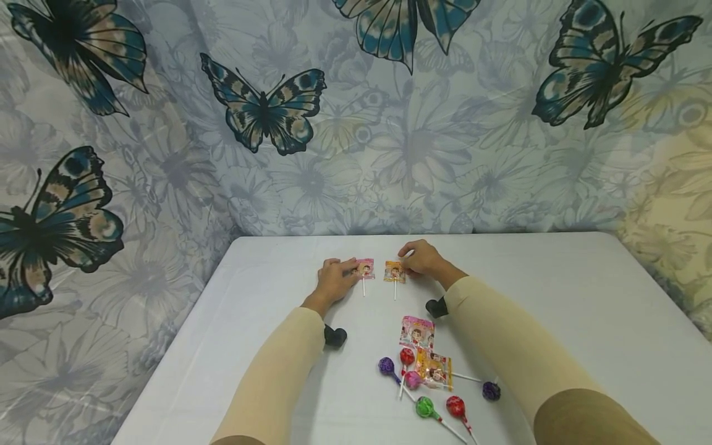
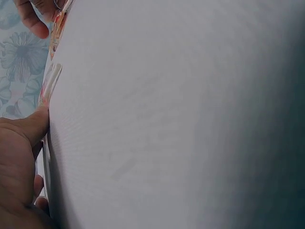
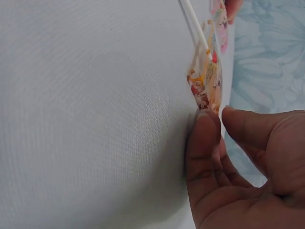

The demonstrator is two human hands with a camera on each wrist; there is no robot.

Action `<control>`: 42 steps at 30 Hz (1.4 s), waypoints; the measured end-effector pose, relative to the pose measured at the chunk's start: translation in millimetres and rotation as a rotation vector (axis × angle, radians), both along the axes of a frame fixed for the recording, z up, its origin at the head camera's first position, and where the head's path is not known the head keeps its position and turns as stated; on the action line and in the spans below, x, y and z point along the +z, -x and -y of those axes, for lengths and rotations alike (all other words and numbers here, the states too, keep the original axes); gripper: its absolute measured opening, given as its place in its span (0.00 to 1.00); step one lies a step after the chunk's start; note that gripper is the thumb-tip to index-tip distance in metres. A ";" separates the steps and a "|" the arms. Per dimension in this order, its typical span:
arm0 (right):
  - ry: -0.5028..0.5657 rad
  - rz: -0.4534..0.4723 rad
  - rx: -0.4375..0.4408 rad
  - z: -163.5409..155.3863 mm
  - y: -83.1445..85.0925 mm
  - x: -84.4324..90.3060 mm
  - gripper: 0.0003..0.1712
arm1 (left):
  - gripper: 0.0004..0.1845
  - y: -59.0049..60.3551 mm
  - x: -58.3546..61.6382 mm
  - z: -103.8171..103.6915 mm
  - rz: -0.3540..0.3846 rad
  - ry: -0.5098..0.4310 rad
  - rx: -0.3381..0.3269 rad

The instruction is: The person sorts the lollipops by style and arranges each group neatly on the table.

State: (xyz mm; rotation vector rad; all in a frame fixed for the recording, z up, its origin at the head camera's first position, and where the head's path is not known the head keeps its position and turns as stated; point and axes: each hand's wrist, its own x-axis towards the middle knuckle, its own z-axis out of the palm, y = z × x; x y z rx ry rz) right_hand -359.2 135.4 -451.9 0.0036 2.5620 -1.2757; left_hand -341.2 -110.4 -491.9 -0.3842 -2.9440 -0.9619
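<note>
While hands (image 1: 335, 280) (image 1: 425, 259) touch lollipops (image 1: 366, 269) (image 1: 394, 272), gap between; far table edge (image 1: 528, 237) near.

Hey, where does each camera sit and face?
Head: worn on the head, facing forward and down at the table; left hand, right hand and sleeves show.
Left wrist: worn there, facing across the table; left hand and right fingers show.
Right wrist: worn there, facing the right hand and orange lollipop beside it; some left hand shows.
Shared: head and right wrist both show that lollipop.
</note>
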 end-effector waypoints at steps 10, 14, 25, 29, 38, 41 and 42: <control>-0.081 -0.038 0.097 -0.1 3.5 -3.2 0.18 | 0.22 0.0 0.6 -0.7 0.012 0.004 0.008; -0.147 -0.058 0.112 3.0 3.6 -4.6 0.16 | 0.22 0.0 -0.8 0.3 0.007 0.008 0.004; -0.249 -0.092 0.108 5.6 0.9 -0.9 0.16 | 0.22 0.8 -2.6 0.8 -0.002 0.000 0.010; -0.207 -0.086 0.100 1.9 -1.2 -0.3 0.16 | 0.22 -0.3 -1.0 -0.7 0.002 -0.001 0.011; -0.022 -0.064 0.155 -16.5 -11.0 -0.6 0.20 | 0.21 -0.3 -1.9 -0.2 -0.005 0.000 0.006; 0.043 -0.049 0.198 -24.7 -14.2 -0.8 0.21 | 0.21 -0.1 -0.8 -0.4 -0.004 -0.005 0.006; 0.072 -0.036 0.208 -27.3 -15.1 -1.2 0.22 | 0.21 -0.1 -0.2 -0.3 -0.002 -0.004 0.005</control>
